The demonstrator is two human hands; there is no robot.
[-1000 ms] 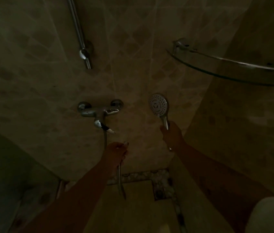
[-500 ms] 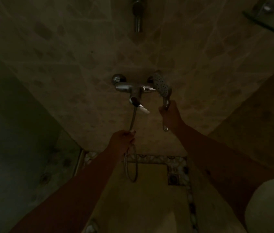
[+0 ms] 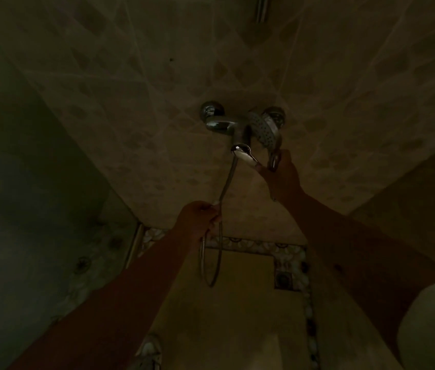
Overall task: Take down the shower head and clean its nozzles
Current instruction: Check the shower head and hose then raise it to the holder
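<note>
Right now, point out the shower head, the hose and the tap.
shower head (image 3: 264,130), head view, on its nozzle face.
hose (image 3: 227,182), head view, on the straight run above the left hand.
tap (image 3: 220,125), head view, on its chrome body.

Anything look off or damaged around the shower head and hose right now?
Nothing stands out. The right hand grips the shower head by its handle, beside the mixer tap; the left hand holds the looped hose. Too dim to judge the nozzles.

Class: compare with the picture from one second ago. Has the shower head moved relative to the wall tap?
Yes. The shower head, gripped by the right hand, was clearly right of the tap then; now it has moved left and overlaps the tap's right end.
</note>
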